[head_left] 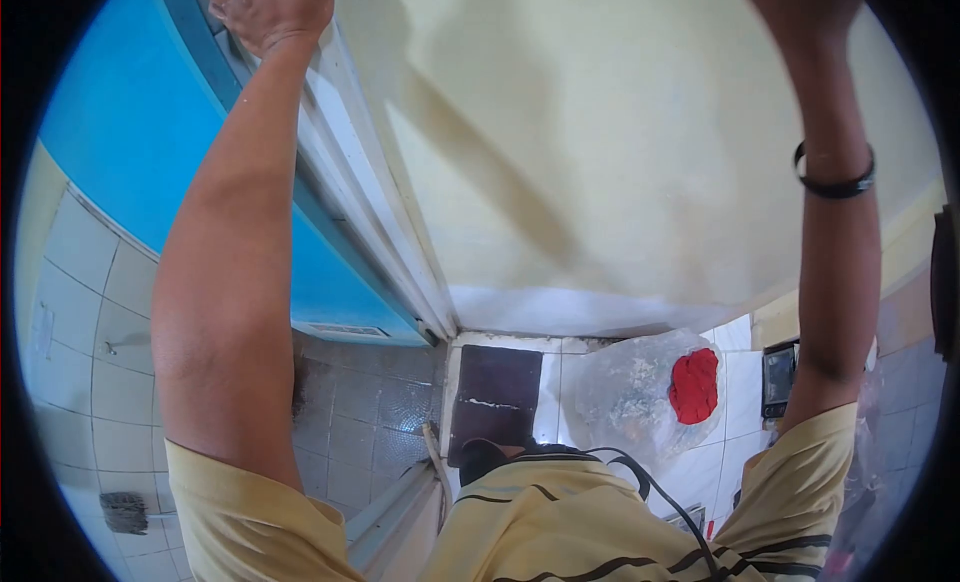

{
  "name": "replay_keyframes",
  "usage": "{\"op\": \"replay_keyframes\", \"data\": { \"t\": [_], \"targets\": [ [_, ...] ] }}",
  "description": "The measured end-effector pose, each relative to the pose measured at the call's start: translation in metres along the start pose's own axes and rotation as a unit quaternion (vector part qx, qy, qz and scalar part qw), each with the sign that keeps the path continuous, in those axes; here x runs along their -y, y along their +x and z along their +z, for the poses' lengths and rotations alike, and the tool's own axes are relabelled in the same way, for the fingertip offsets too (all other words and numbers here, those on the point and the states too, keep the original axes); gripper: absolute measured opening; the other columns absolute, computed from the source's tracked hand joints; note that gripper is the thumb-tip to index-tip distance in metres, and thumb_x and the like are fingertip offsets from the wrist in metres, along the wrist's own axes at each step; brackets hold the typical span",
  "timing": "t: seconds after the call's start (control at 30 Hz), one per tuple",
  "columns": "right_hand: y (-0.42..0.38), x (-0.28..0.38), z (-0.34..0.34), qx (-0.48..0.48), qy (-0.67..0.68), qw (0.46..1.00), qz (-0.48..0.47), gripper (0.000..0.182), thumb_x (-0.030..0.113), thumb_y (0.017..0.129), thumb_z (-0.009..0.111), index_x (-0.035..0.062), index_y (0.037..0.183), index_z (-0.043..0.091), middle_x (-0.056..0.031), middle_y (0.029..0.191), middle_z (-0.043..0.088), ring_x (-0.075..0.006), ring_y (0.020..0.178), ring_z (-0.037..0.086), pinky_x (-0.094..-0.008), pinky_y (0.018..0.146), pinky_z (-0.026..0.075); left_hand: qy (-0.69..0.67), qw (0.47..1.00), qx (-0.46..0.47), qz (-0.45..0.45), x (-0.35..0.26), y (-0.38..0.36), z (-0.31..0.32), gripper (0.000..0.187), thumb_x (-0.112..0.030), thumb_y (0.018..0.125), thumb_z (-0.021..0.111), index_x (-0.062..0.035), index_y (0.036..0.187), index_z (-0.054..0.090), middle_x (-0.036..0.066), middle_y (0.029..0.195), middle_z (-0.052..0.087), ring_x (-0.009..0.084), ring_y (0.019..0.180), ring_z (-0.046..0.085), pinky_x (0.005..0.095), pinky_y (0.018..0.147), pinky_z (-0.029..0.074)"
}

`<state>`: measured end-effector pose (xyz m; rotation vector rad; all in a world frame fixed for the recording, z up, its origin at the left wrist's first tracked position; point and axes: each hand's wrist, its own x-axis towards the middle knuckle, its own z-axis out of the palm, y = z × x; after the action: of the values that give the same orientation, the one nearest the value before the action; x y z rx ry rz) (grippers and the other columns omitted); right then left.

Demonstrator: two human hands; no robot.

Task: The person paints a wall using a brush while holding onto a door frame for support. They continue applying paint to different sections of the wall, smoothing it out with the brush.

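Both arms are raised toward the top of the view. My left hand [270,12] is at the top left, beside the white door frame [350,122] and the blue door [130,112]; its fingers are partly cut off by the top edge, and whether they hold anything cannot be made out. At the top right my right hand [812,7] is dark and mostly cut off, near the cream wall [640,132], with its fingers hidden. A black band [840,189] circles the right wrist.
Below are a dark mat [497,392], a clear plastic bag [620,397] with a red cloth [694,386] on it, and a dark device [778,379]. A brush [124,513] is at the lower left, near grey floor tiles [350,392]. A black cable [665,497] crosses the shirt.
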<state>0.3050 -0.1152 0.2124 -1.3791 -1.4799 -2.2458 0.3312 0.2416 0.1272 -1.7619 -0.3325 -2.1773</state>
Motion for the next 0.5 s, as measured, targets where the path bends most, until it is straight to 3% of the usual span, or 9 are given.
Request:
{"op": "replay_keyframes", "data": {
  "t": [0.07, 0.13, 0.17, 0.2, 0.23, 0.27, 0.3, 0.43, 0.5],
  "targets": [
    [-0.037, 0.015, 0.011, 0.046, 0.006, 0.999, -0.003, 0.014, 0.010, 0.099, 0.060, 0.0053, 0.106, 0.071, -0.0086, 0.113, 0.067, -0.0245, 0.079, 0.068, -0.0308, 0.072, 0.057, -0.007, 1.000, -0.009, 0.008, 0.001, 0.001, 0.000, 0.053, -0.019, 0.096, 0.044, -0.0048, 0.147, 0.045, 0.015, 0.152, 0.040, 0.0309, 0.142, 0.033, 0.0446, 0.118, 0.025],
    [-0.077, 0.043, 0.012, 0.144, 0.059, 0.988, 0.002, 0.026, 0.007, 0.086, 0.064, 0.0095, 0.111, 0.072, -0.0102, 0.113, 0.066, -0.0248, 0.082, 0.067, -0.0318, 0.068, 0.056, -0.016, 1.000, -0.010, 0.008, -0.001, 0.002, -0.002, 0.053, -0.019, 0.095, 0.044, -0.0043, 0.146, 0.046, 0.015, 0.151, 0.042, 0.0309, 0.142, 0.033, 0.0446, 0.118, 0.025],
    [-0.092, 0.061, 0.003, 0.216, 0.067, 0.974, -0.019, 0.041, 0.004, 0.073, 0.070, 0.0113, 0.113, 0.073, -0.0131, 0.105, 0.067, -0.0246, 0.083, 0.067, -0.0331, 0.064, 0.055, -0.021, 1.000, -0.011, 0.008, -0.002, 0.002, -0.003, 0.053, -0.019, 0.095, 0.044, -0.0041, 0.146, 0.046, 0.015, 0.151, 0.042, 0.0309, 0.142, 0.034, 0.0446, 0.118, 0.025],
    [-0.111, 0.081, 0.007, 0.222, 0.072, 0.971, -0.047, 0.043, 0.009, 0.073, 0.071, 0.0116, 0.116, 0.071, -0.0152, 0.114, 0.063, -0.0277, 0.091, 0.067, -0.0346, 0.069, 0.057, -0.014, 1.000, -0.011, 0.017, -0.001, 0.002, -0.002, 0.053, -0.019, 0.095, 0.044, -0.0037, 0.145, 0.047, 0.015, 0.151, 0.042, 0.0306, 0.142, 0.034, 0.0446, 0.118, 0.025],
    [-0.127, 0.102, 0.004, 0.220, 0.088, 0.969, -0.062, 0.039, 0.025, 0.071, 0.072, 0.0096, 0.105, 0.064, -0.0073, 0.103, 0.059, -0.0238, 0.096, 0.062, -0.0328, 0.079, 0.054, -0.007, 1.000, -0.011, 0.025, 0.000, 0.003, -0.002, 0.053, -0.019, 0.094, 0.044, -0.0034, 0.145, 0.047, 0.015, 0.151, 0.042, 0.0304, 0.142, 0.034, 0.0446, 0.118, 0.025],
    [-0.151, 0.127, 0.000, 0.252, 0.135, 0.958, -0.030, 0.040, 0.027, 0.071, 0.071, 0.0090, 0.105, 0.064, -0.0084, 0.104, 0.059, -0.0272, 0.097, 0.062, -0.0362, 0.082, 0.055, -0.001, 0.999, -0.011, 0.033, 0.001, 0.002, -0.001, 0.053, -0.018, 0.094, 0.045, -0.0031, 0.145, 0.047, 0.015, 0.151, 0.043, 0.0302, 0.142, 0.034, 0.0446, 0.118, 0.025],
    [-0.173, 0.151, -0.009, 0.279, 0.179, 0.943, -0.020, 0.044, 0.022, 0.071, 0.069, 0.0044, 0.110, 0.067, -0.0148, 0.103, 0.060, -0.0309, 0.097, 0.064, -0.0382, 0.083, 0.057, -0.002, 1.000, -0.011, 0.029, 0.001, 0.002, -0.001, 0.053, -0.018, 0.094, 0.045, -0.0026, 0.144, 0.048, 0.014, 0.151, 0.043, 0.0298, 0.142, 0.034, 0.0445, 0.118, 0.025],
    [-0.251, 0.258, -0.046, 0.370, 0.232, 0.898, 0.040, 0.044, 0.029, 0.074, 0.067, 0.0082, 0.112, 0.061, -0.0125, 0.111, 0.057, -0.0309, 0.104, 0.059, -0.0419, 0.087, 0.054, 0.017, 0.999, -0.004, 0.028, -0.001, 0.003, -0.003, 0.052, -0.019, 0.093, 0.045, -0.0015, 0.142, 0.050, 0.014, 0.151, 0.043, 0.0290, 0.143, 0.034, 0.0442, 0.118, 0.025],
    [-0.273, 0.298, -0.064, 0.415, 0.302, 0.852, 0.106, 0.038, 0.024, 0.078, 0.065, 0.0077, 0.112, 0.061, -0.0131, 0.114, 0.057, -0.0307, 0.108, 0.059, -0.0410, 0.085, 0.054, 0.019, 0.999, -0.015, 0.033, -0.001, 0.004, -0.003, 0.051, -0.020, 0.093, 0.045, -0.0017, 0.140, 0.053, 0.014, 0.149, 0.045, 0.0283, 0.142, 0.034, 0.0446, 0.117, 0.026]
  ]
}}
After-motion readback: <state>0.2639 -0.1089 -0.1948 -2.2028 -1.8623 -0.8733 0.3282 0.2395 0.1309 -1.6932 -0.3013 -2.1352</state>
